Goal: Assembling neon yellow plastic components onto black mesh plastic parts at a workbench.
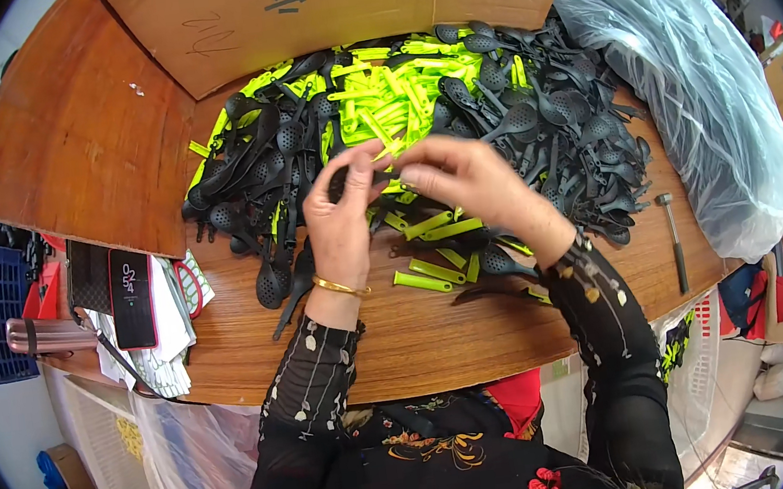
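Note:
Over the middle of the table, my left hand [340, 216] is closed round a black kitchen spoon [338, 185], its bowl partly covered by my thumb and palm. My right hand [466, 178] meets it from the right, thumb and fingers pinched at the stem end. What lies in that pinch is mostly hidden by the fingers. Bright green handle pieces [394, 99] are heaped just beyond both hands. Several more loose green handles [453, 230] lie under my right wrist, beside a black slotted spoon [502, 263].
Black slotted spoons [580, 121] pile up on both sides of the green heap, against a cardboard box [364, 6]. A hammer [674, 241] lies right, near a plastic-wrapped bundle [684, 95]. At left are a phone [132, 298], papers [170, 332] and a metal flask [52, 334].

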